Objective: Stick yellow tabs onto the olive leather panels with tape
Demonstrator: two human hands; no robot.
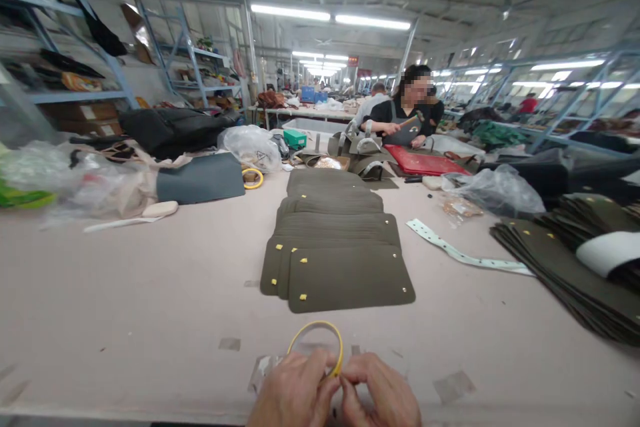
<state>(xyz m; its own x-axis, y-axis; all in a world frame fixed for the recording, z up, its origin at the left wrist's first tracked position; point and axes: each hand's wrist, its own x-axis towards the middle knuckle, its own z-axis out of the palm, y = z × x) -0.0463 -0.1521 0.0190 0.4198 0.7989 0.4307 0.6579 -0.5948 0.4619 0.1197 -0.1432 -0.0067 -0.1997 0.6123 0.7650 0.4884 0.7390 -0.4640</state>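
At the near edge of the table, a roll of yellow tape point(341, 341) stands on edge in my left hand point(295, 387), its thumb and fingers closed on the lower part. My right hand point(383, 390) pinches at the tape's near side, its fingertips meeting those of the left; the exact bit between them is hidden. Just beyond lies a row of overlapping dark olive panels point(350, 277) with rounded corners. Small yellow tape pieces point(303, 297) stick to their left side, and small metal studs point(404, 289) show on the right.
Another stack of olive panels point(565, 273) lies at the right, near a pale perforated strip point(450, 250). A grey-blue sheet point(200, 178), a second yellow tape roll point(253, 178) and plastic bags point(253, 147) lie at left. Across the table a co-worker point(407, 113) holds a hammer.
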